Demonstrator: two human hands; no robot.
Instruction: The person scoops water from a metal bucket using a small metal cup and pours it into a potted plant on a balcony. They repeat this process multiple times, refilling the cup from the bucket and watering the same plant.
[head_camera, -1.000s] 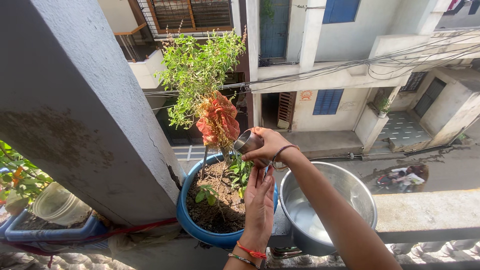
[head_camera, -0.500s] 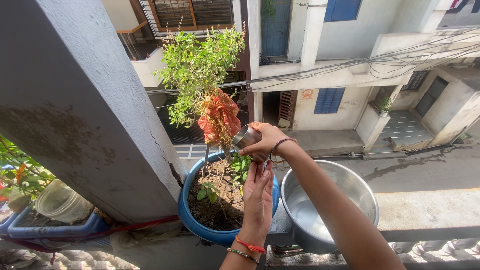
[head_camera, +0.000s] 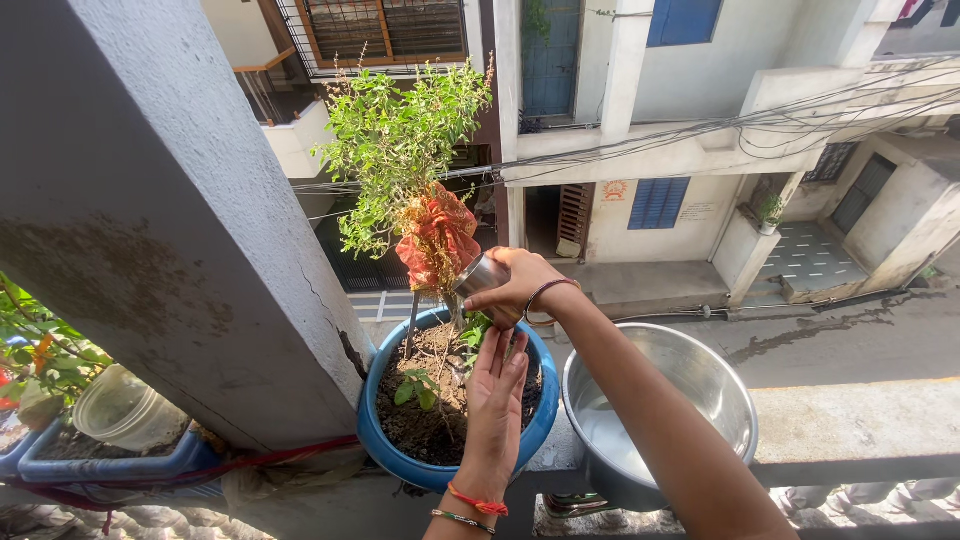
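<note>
My right hand (head_camera: 520, 282) grips a small steel cup (head_camera: 478, 278), tipped sideways over the soil of a blue pot (head_camera: 392, 450). The pot holds a leafy green plant (head_camera: 400, 135) with a red-orange cloth (head_camera: 437, 243) tied on its stem. My left hand (head_camera: 497, 400) is flat and open, fingers up, just under the cup and above the pot's right side. It holds nothing. Red and beaded bands ring my left wrist; a bangle sits on the right wrist.
A large steel bowl (head_camera: 700, 375) with some water stands on the ledge (head_camera: 860, 430) right of the pot. A thick grey pillar (head_camera: 150, 210) fills the left. Beyond it sits another blue planter (head_camera: 110, 462) with a clear plastic tub (head_camera: 125, 408). Street and buildings lie far below.
Both hands have shifted left, further over the pot's soil. The cup has tipped lower toward the plant stem, and the left hand has followed under it.
</note>
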